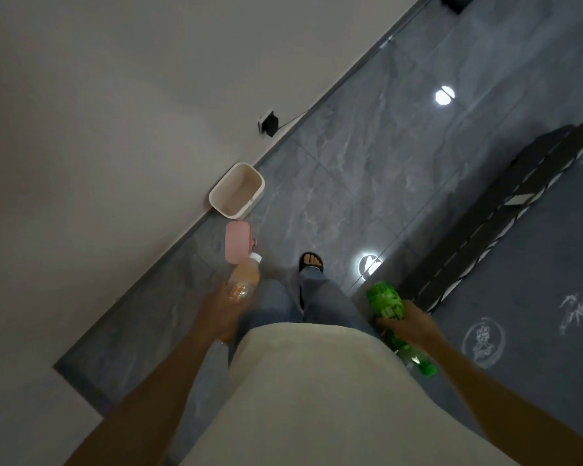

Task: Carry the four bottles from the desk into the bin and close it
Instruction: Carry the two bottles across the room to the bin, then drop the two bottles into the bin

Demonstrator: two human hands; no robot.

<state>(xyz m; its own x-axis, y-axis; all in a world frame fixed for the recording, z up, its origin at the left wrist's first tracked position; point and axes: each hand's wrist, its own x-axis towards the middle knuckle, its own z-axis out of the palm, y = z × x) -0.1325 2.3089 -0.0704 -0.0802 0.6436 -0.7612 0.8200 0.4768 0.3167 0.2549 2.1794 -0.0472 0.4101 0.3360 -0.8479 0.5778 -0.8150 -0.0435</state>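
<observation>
A pale cream shirt fills the bottom of the view, nearest the camera, with both bare forearms reaching out past it. Below the shirt hem come blue jeans and one foot in a dark open-toed sandal set forward on the grey marbled floor tiles.

The left hand has its grip clamped around the lower body of an orange drink bottle, which tilts up and away with its white cap pointing toward the bin. The right hand has its grip wrapped around the middle of a green bottle; a second green bottle shows just under the same hand, but whether the fingers also hold it is hard to tell.

Ahead on the floor, against the base of the light wall, stands the white bin, open, its inside looking empty from here. Its pink lid lies flat on the tiles just beside the bin, on the near side, between the bin and the orange bottle's cap.

A black plug with a cable sits on the wall above the bin. Two bright round light reflections shine on the tiles. To the right lies a dark grey rug with a fringed edge and pale printed marks.
</observation>
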